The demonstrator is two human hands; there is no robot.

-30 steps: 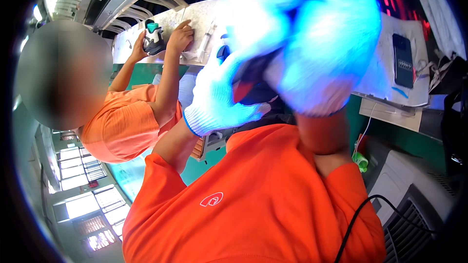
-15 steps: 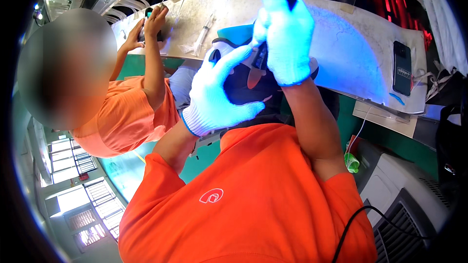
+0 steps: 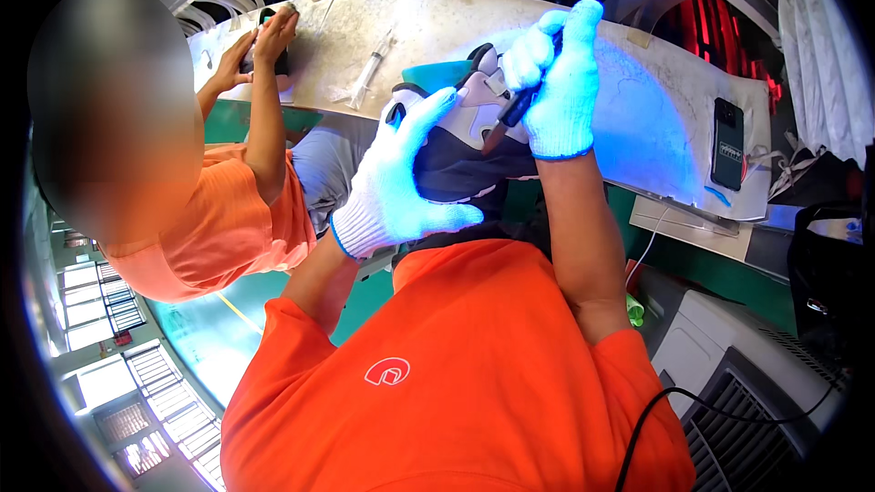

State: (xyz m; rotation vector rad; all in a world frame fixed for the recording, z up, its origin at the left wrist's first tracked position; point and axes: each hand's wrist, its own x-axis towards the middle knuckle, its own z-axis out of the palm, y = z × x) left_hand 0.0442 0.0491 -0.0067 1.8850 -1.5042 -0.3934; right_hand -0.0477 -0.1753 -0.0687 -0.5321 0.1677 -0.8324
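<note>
A white, black and teal shoe (image 3: 469, 118) rests in front of me at the near edge of the bench, partly covered by my hands. My left hand (image 3: 387, 178), in a white glove lit blue, grips the shoe's left side, its fingers along the upper and its thumb stretched out below. In my gloved right hand (image 3: 556, 82) is a dark-handled tool (image 3: 517, 109), with the fist wrapped around the handle. Its reddish-brown tip points down and left, over the shoe. Whether the tip touches the shoe, I cannot tell.
On the bench (image 3: 656, 100) a dark phone (image 3: 727, 141) lies at the right. A syringe (image 3: 369, 68) lies left of the shoe. At my left a person in an orange shirt (image 3: 223, 219) works with both hands on a dark item. A grey machine (image 3: 720, 355) stands at lower right.
My right hand has moved down and to the right with the tool, away from my left fingers, showing more of the shoe. My left hand keeps its hold on the shoe.
</note>
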